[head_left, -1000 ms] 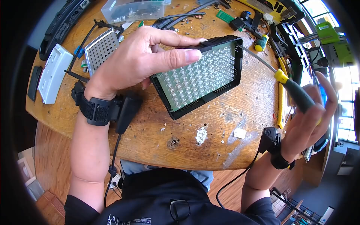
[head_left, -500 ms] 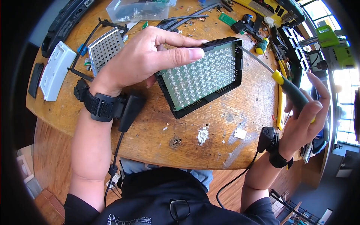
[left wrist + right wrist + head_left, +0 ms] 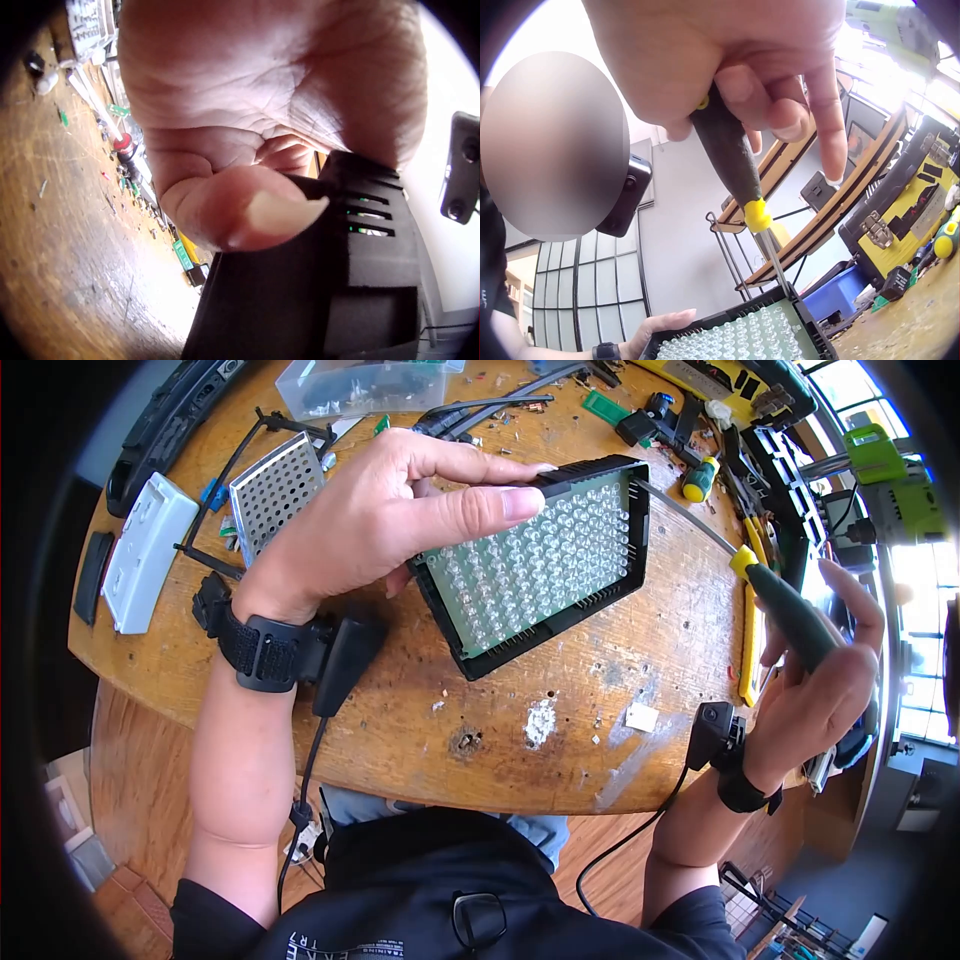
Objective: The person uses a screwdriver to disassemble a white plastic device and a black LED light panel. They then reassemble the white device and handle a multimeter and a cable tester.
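My left hand (image 3: pixel 370 525) grips a black plastic housing (image 3: pixel 545 630) by its upper left side, thumb over the front edge, and holds it tilted above the bench. Inside the housing sits a green circuit board with rows of clear LEDs (image 3: pixel 540 560). In the left wrist view a fingertip presses the housing's dark back (image 3: pixel 300 292), near some vent slots. My right hand (image 3: pixel 815 695) holds a screwdriver (image 3: pixel 795 610) with a dark green and yellow handle, some fingers extended. The screwdriver's tip reaches the housing's upper right corner, as the right wrist view also shows.
On the wooden bench (image 3: pixel 420 760) lie a perforated metal plate (image 3: pixel 275 490), a white plastic cover (image 3: pixel 150 555) and a clear bin (image 3: pixel 365 388). A second screwdriver (image 3: pixel 700 480) and several tools line the right side. A green power tool (image 3: pixel 885 480) stands beyond.
The fingers of my right hand shift around the screwdriver handle, while its tip stays at the same corner. My left hand and the housing barely move.
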The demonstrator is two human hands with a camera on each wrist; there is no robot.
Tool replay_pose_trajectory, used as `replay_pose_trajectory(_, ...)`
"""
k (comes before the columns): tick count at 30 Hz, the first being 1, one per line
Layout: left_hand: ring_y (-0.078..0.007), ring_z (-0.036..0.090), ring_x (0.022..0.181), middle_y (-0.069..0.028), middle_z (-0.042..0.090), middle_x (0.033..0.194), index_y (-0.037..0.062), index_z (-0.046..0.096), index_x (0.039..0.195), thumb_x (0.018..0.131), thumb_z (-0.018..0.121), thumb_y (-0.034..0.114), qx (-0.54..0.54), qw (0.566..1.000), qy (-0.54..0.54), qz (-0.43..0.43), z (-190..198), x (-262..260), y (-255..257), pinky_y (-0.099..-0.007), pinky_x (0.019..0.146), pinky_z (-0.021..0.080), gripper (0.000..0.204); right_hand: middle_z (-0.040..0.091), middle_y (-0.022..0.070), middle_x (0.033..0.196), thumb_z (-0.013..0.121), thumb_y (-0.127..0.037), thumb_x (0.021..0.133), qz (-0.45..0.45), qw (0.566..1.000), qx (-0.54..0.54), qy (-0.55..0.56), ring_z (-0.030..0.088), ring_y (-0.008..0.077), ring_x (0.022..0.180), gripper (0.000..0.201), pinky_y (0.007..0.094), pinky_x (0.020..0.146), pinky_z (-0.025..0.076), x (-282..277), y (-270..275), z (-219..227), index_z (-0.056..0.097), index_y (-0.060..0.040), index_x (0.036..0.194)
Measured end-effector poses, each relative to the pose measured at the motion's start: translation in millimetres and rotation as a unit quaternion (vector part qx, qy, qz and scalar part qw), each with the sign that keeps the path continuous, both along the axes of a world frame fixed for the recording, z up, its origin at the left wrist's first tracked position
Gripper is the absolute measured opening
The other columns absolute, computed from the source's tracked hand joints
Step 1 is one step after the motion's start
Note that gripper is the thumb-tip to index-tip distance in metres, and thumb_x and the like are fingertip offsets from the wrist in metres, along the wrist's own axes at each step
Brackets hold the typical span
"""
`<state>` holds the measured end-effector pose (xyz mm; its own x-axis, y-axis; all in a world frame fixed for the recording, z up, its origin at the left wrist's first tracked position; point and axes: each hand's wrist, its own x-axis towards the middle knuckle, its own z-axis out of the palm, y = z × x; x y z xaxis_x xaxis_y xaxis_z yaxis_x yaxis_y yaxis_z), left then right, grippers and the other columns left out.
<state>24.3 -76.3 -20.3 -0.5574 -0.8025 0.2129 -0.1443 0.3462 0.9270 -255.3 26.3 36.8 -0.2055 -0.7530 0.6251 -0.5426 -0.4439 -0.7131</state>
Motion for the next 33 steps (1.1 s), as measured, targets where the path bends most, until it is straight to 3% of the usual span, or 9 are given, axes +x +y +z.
replay_pose_trajectory(2, -0.0037, 0.048, 0.043, -0.0024, 0.068, 0.071, 0.0035, 0.068, 0.114, 0.086, 0.065, 0.040, -0.010, 1.000, 0.017, -0.001, -0.5, 0.5, 0.4, -0.0205, 0.039, 0.035, 0.045, 0.058, 0.0051, 0.077, 0.058, -0.028, 0.093, -0.087, 0.995, 0.018, 0.036, 0.052, 0.0075, 0.056, 0.039, 0.0173, 0.052, 0.036, 8.3, -0.4, 4.2, 0.051, 0.0005, 0.119)
replay_pose_trajectory(5, -0.0039, 0.048, 0.042, -0.0030, 0.069, 0.074, 0.0037, 0.068, 0.114, 0.086, 0.065, 0.040, 0.006, 1.000, -0.018, 0.006, 1.8, 3.3, -0.1, -0.0206, 0.039, 0.035, 0.046, 0.054, 0.0036, 0.073, 0.061, -0.025, 0.090, 0.026, 0.990, -0.027, 0.138, 0.053, 0.0075, 0.060, 0.039, 0.0192, 0.059, 0.041, -3.7, -4.1, 1.7, 0.052, 0.0008, 0.119)
replay_pose_trajectory(9, -0.0040, 0.049, 0.043, -0.0039, 0.071, 0.080, 0.0038, 0.067, 0.115, 0.087, 0.065, 0.041, 0.008, 1.000, -0.015, 0.004, 0.5, 1.9, 0.2, -0.0206, 0.038, 0.036, 0.047, 0.052, 0.0019, 0.070, 0.063, -0.036, 0.087, 0.015, 0.993, -0.065, 0.101, 0.053, 0.0088, 0.063, 0.051, 0.0252, 0.070, 0.048, 2.3, -7.9, -1.3, 0.052, 0.0018, 0.120)
replay_pose_trajectory(15, -0.0034, 0.049, 0.043, -0.0037, 0.071, 0.081, 0.0041, 0.067, 0.115, 0.086, 0.065, 0.040, 0.008, 1.000, -0.003, -0.002, 2.5, 0.8, 0.9, -0.0196, 0.038, 0.036, 0.046, 0.054, 0.0017, 0.070, 0.059, -0.029, 0.092, -0.085, 0.995, -0.001, 0.053, 0.051, 0.0059, 0.055, 0.041, 0.0142, 0.059, 0.041, 5.1, -1.3, 2.6, 0.052, 0.0015, 0.118)
replay_pose_trajectory(17, -0.0033, 0.049, 0.043, -0.0037, 0.071, 0.081, 0.0041, 0.067, 0.115, 0.086, 0.065, 0.040, 0.005, 1.000, -0.001, -0.003, 2.1, 0.2, 0.9, -0.0194, 0.038, 0.036, 0.046, 0.054, 0.0009, 0.071, 0.067, -0.017, 0.087, -0.061, 0.995, -0.027, 0.070, 0.049, 0.0057, 0.054, 0.043, 0.0156, 0.058, 0.038, 11.5, -1.3, 1.9, 0.049, 0.0017, 0.121)
replay_pose_trajectory(18, -0.0035, 0.049, 0.043, -0.0038, 0.071, 0.081, 0.0041, 0.067, 0.115, 0.087, 0.065, 0.041, 0.001, 1.000, -0.003, -0.001, 2.0, 0.1, 0.8, -0.0193, 0.038, 0.036, 0.046, 0.053, 0.0007, 0.069, 0.072, -0.010, 0.082, 0.031, 0.991, -0.082, 0.101, 0.047, 0.0058, 0.053, 0.049, 0.0172, 0.059, 0.036, 3.6, -10.8, 1.1, 0.047, 0.0017, 0.123)
replay_pose_trajectory(25, -0.0049, 0.049, 0.042, -0.0048, 0.071, 0.081, 0.0041, 0.067, 0.115, 0.087, 0.064, 0.041, -0.004, 1.000, -0.010, -0.005, 0.4, 1.5, -1.6, -0.0205, 0.039, 0.038, 0.047, 0.057, 0.0025, 0.076, 0.067, -0.022, 0.088, 0.043, 0.998, -0.042, 0.010, 0.051, 0.0072, 0.055, 0.041, 0.0200, 0.060, 0.040, -2.0, -1.4, -1.5, 0.052, 0.0013, 0.118)
replay_pose_trajectory(28, -0.0053, 0.050, 0.042, -0.0055, 0.071, 0.082, 0.0039, 0.067, 0.115, 0.087, 0.064, 0.041, -0.024, 0.999, -0.028, -0.005, -1.4, 3.9, -4.0, -0.0210, 0.039, 0.038, 0.047, 0.056, 0.0019, 0.072, 0.066, -0.023, 0.087, -0.092, 0.996, -0.001, 0.001, 0.050, 0.0065, 0.056, 0.041, 0.0188, 0.060, 0.039, 11.3, -3.1, 3.3, 0.052, 0.0020, 0.117)
replay_pose_trajectory(33, -0.0055, 0.050, 0.043, -0.0059, 0.072, 0.081, 0.0025, 0.067, 0.115, 0.087, 0.064, 0.041, -0.060, 0.998, 0.036, -0.009, -5.8, -0.9, -5.5, -0.0217, 0.039, 0.037, 0.047, 0.049, -0.0005, 0.064, 0.068, -0.020, 0.085, 0.003, 0.990, -0.087, 0.110, 0.042, 0.0053, 0.055, 0.049, 0.0199, 0.059, 0.040, 2.6, -9.4, -2.3, 0.046, 0.0036, 0.123)
